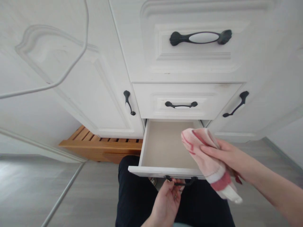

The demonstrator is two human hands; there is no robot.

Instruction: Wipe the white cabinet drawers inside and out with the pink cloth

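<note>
A white drawer [163, 170] is pulled out from the bottom of a white cabinet, and its beige floor shows bare where I can see it. My left hand [168, 200] has its fingers curled round the dark drawer handle [189, 182] on the drawer's front. Over the drawer's right side, my right hand [224, 154] grips a folded pink and white sock [205, 157] with red markings. The thumb lies on top of the cloth, and the other fingers are mostly hidden behind it.
Two shut drawers stand above, with an upper handle [200, 37] and a lower handle [181, 105]. Cabinet doors [104, 82] flank them. A slatted wooden bench [101, 145] sits low at left. A white cable [71, 67] hangs in front at upper left. My knees are under the drawer.
</note>
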